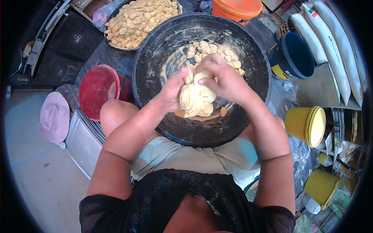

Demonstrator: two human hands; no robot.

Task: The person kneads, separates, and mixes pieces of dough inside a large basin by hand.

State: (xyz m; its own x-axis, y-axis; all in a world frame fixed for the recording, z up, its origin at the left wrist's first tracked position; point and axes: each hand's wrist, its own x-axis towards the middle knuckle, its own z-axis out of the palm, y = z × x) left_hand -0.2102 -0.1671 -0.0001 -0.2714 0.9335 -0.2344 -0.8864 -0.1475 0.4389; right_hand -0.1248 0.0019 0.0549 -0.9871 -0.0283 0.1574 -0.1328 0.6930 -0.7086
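A large lump of pale yellow dough (pixel 197 100) lies low in the wide black basin (pixel 248 42) between my knees. My left hand (pixel 173 90) is curled against the lump's left side, its fingers partly behind the dough. Over the top right of the lump, my right hand (pixel 223 75) is bent with thumb and fingers closed on a portion of the dough. Small floured dough pieces (pixel 206 49) are heaped at the far side of the basin. One loose piece (pixel 223 112) sits apart, nearer to me.
Beyond the basin at left stands a round tray piled with dough pieces (pixel 142 23). Around me are a red bucket (pixel 97 93), an orange bucket (pixel 237 9), a dark blue bucket (pixel 289 56) and a yellow bucket (pixel 299 123). White sacks (pixel 326 42) lean at right.
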